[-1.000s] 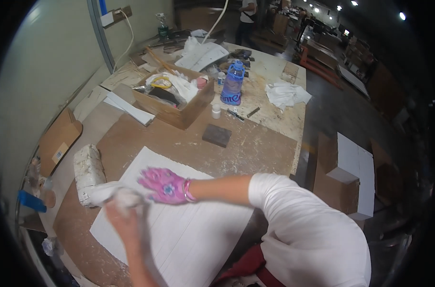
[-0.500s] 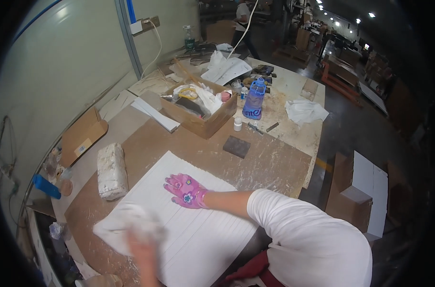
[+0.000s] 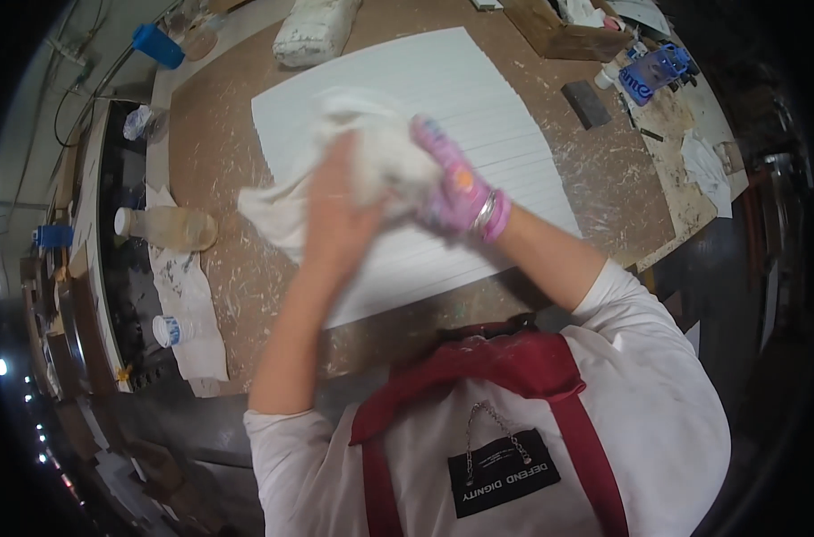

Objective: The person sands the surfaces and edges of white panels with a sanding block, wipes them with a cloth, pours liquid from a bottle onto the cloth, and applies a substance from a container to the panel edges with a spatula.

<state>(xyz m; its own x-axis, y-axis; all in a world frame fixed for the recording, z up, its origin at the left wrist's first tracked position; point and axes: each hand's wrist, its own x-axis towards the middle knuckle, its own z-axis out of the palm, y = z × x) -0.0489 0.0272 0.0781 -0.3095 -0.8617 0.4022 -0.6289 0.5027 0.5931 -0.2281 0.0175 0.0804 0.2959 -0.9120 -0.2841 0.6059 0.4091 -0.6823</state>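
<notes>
A bunched white cloth point(image 3: 391, 157) is held up in front of me between my hands, its loose end trailing to the left. My bare left hand point(image 3: 337, 192), smeared by motion, is closed on the cloth. On the cloth's other side is my right hand point(image 3: 461, 188), in a pink flowered glove with a silvery bracelet at the wrist; its fingers press against the cloth and seem to grip it. Below both hands lies a large white sheet with faint parallel lines point(image 3: 505, 134), flat on a brown board point(image 3: 237, 259). Cloth and hands cover the sheet's middle.
A wrapped white block point(image 3: 313, 34) lies beyond the sheet. Far right are a dark block point(image 3: 586, 105), a blue bottle point(image 3: 649, 76), a cardboard box point(image 3: 559, 31) and a crumpled white sheet point(image 3: 707, 170). At left lie a jar of cloudy liquid point(image 3: 170, 227) and a blue cup point(image 3: 158, 45).
My view has tilted down toward my body. My right hand has left its flat, spread pose on the sheet and come to the cloth, which my left hand has lifted.
</notes>
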